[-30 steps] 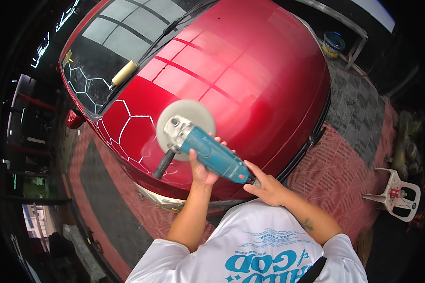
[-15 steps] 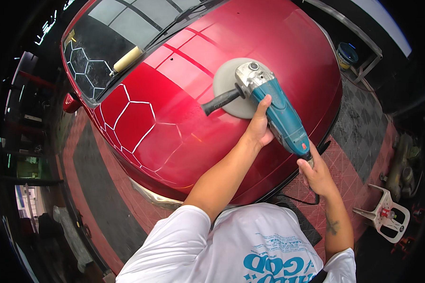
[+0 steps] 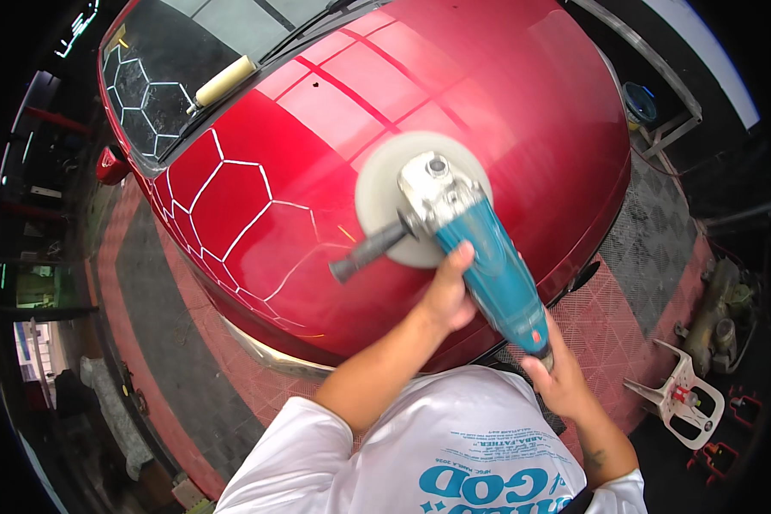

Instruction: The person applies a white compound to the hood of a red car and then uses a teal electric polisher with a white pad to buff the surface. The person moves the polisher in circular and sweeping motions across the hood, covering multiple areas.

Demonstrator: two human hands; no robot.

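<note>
- I see left hand (image 3: pixel 448 295) with fingers round the polisher (image 3: pixel 495 267) mid-body
- Right hand (image 3: pixel 561 379) fingers grasp its tail end
- Pale pad (image 3: pixel 379 190) sits over the red hood (image 3: pixel 522 94), contact I can't confirm
- Cream bottle (image 3: pixel 225 80) lies at the windshield (image 3: pixel 176 47) base

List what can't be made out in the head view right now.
In the head view:
- Left hand: most fingers hidden beneath the polisher.
- Right hand: some fingers hidden behind the polisher's rear end.
- Pad: underside hidden by its own top.
- Windshield: cut off by the picture's top edge.
</note>
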